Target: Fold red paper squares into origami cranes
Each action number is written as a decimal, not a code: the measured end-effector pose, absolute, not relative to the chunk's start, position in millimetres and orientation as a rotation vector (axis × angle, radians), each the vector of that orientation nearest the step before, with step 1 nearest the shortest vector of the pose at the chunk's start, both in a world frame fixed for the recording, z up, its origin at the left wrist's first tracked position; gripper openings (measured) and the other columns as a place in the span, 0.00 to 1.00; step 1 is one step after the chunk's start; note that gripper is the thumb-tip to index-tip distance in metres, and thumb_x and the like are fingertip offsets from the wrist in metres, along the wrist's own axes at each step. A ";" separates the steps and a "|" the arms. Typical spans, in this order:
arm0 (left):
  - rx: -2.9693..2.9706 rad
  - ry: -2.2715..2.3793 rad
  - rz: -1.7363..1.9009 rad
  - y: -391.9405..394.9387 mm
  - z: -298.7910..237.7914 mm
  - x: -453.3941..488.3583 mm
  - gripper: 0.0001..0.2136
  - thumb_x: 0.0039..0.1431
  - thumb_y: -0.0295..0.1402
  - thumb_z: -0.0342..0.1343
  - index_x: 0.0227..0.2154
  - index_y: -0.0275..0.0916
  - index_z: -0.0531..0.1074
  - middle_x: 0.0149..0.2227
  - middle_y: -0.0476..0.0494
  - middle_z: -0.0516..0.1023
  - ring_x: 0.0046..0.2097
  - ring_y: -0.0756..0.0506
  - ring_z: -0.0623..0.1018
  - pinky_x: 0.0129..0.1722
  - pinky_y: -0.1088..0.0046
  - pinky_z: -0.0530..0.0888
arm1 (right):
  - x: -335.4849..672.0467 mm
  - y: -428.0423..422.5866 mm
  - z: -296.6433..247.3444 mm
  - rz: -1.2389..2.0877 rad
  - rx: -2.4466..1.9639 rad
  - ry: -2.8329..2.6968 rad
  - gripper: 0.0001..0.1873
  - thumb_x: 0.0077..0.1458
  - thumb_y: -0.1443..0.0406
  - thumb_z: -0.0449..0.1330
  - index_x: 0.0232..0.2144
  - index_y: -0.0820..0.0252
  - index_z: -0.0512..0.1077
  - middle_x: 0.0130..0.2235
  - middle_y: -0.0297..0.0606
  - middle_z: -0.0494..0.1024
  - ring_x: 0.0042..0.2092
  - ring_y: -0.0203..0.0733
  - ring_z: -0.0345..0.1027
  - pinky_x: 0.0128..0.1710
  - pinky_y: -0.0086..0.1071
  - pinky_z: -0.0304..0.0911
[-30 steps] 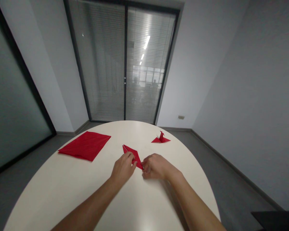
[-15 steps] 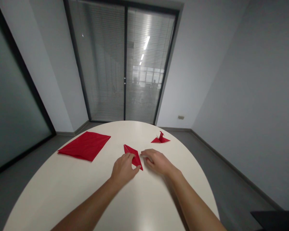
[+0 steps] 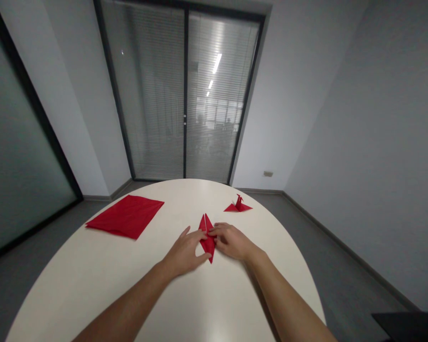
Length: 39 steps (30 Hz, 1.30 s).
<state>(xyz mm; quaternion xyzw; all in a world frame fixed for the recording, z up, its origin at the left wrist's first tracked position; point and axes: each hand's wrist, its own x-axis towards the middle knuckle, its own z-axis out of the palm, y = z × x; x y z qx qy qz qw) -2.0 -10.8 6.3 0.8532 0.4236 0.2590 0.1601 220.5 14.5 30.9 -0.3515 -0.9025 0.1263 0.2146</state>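
A small kite-shaped piece of folded red paper (image 3: 209, 244) lies on the table between my hands, with a split between its two far points and a single point toward me. My left hand (image 3: 186, 251) holds it from the left, with the thumb near its close point, fingertips on its middle and one finger raised. On the other side, my right hand (image 3: 231, 240) has its fingers curled, with the fingertips on the paper's right edge and middle. What the tips of the right thumb and fingers pinch is partly hidden.
A stack of red paper squares (image 3: 126, 216) lies on the left of the round white table (image 3: 185, 304). A finished red paper crane (image 3: 238, 206) stands at the back right. Beyond the table are a glass partition with blinds (image 3: 157, 95) and grey walls.
The folded paper has turned so that its split end points away from me, and it has shifted slightly right. My left hand has spread its fingers. My right fingertips have come onto the paper.
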 end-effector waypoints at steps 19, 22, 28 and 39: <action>2.682 1.057 0.628 -8.8 9.5 -13.5 0.17 0.70 0.33 0.49 0.57 0.45 0.75 0.63 0.42 0.73 0.65 0.39 0.69 0.66 0.54 0.64 | 220.8 11.5 32.0 0.346 -0.976 -2.482 0.23 0.55 0.73 0.57 0.51 0.57 0.79 0.51 0.43 0.81 0.53 0.47 0.73 0.56 0.39 0.66; 2.597 1.110 0.696 -3.5 2.9 -13.7 0.16 0.69 0.32 0.50 0.55 0.44 0.76 0.61 0.43 0.75 0.63 0.41 0.72 0.65 0.57 0.67 | 219.6 12.9 32.1 0.328 -0.946 -2.518 0.21 0.54 0.71 0.59 0.49 0.56 0.81 0.49 0.42 0.82 0.50 0.48 0.73 0.54 0.39 0.66; 2.504 1.115 0.764 -1.3 0.7 -14.5 0.13 0.62 0.34 0.60 0.49 0.44 0.78 0.57 0.44 0.78 0.60 0.41 0.75 0.62 0.62 0.70 | 219.5 12.4 31.1 0.389 -0.921 -2.519 0.22 0.50 0.71 0.61 0.48 0.53 0.82 0.49 0.41 0.81 0.51 0.48 0.74 0.54 0.38 0.67; 2.583 1.072 0.593 -6.5 8.6 -17.4 0.27 0.53 0.44 0.67 0.55 0.42 0.73 0.61 0.39 0.74 0.64 0.36 0.70 0.66 0.56 0.64 | 223.5 12.9 29.1 0.419 -0.959 -2.523 0.30 0.49 0.75 0.57 0.53 0.51 0.79 0.56 0.40 0.79 0.58 0.49 0.71 0.60 0.43 0.64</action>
